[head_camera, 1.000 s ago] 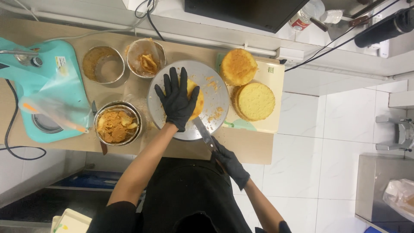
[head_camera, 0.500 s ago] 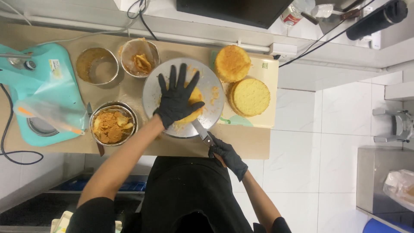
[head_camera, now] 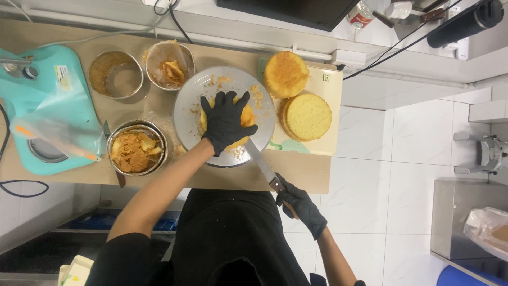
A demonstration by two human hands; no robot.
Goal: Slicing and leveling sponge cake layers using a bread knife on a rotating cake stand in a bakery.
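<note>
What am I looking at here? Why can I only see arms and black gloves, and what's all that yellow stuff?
A camera worn on a person's head took this picture, so you look straight down at their arms. No machine does the work, just two hands in black gloves. The left hand lies flat on a round yellow cake, which sits on a round silver plate. The right hand grips the handle of a long knife; its blade reaches in under the cake's edge. Beside the plate, two more cake rounds rest on a pale board. On the other side sit metal tins, one bowl of cake scraps, and a turquoise mixer. Crumbs dot the plate.
</note>
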